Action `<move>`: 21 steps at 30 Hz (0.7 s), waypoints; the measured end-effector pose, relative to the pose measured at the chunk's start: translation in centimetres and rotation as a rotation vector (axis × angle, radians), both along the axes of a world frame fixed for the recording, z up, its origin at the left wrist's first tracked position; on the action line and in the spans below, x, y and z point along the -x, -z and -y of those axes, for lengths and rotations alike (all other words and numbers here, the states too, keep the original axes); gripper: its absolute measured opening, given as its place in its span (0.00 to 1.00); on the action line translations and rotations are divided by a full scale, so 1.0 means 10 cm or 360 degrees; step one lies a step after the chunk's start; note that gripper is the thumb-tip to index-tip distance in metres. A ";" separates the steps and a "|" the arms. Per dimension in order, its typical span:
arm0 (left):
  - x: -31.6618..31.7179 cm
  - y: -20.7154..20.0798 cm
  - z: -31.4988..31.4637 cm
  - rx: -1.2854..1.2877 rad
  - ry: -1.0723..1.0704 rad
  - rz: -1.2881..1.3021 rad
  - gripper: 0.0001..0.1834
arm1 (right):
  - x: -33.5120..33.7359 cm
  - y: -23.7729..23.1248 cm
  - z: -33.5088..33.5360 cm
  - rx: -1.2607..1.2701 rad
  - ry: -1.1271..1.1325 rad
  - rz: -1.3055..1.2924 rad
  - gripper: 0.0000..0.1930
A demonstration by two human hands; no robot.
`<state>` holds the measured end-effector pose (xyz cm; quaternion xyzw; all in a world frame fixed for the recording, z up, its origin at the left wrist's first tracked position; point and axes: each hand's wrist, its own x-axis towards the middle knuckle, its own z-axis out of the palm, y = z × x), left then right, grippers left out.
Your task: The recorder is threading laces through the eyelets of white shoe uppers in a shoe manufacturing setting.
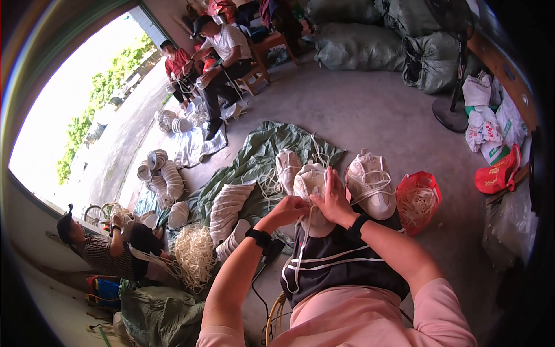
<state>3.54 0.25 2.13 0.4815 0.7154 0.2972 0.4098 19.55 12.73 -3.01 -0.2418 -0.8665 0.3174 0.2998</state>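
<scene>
A pale shoe [310, 180] rests toe toward me on my lap, partly covered by my hands. At its lower left, the fingertips of my left hand [292, 209] are pinched on a thin whitish shoelace [300, 254], whose loose end hangs over my dark shorts. My right hand [333, 201] lies along the shoe's right side with its fingers stretched out straight. To the right stands a second pale shoe [373, 188] with laces across its top. Just beyond, on the left, is another pale shoe [287, 169].
A red bag of laces [417, 202] stands at right. Left are stacked shoe pieces [230, 211], a lace heap [196, 254] and a green sheet [263, 144]. People [222, 52] work at the far left; another person [104, 248] sits nearer. Sacks [358, 49] and a fan [454, 110] stand behind.
</scene>
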 end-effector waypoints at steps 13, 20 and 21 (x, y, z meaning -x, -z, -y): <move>0.03 -0.03 0.00 0.0011 0.0008 0.0037 0.12 | 0.03 0.02 0.00 0.0031 0.0004 0.0025 0.50; 0.06 0.03 0.01 -0.0027 -0.0016 0.0095 0.11 | 0.06 0.05 0.00 0.0035 0.0004 0.0014 0.50; 0.06 0.03 0.00 -0.0021 -0.0024 0.0110 0.11 | 0.06 0.06 0.00 0.0034 0.0005 0.0006 0.50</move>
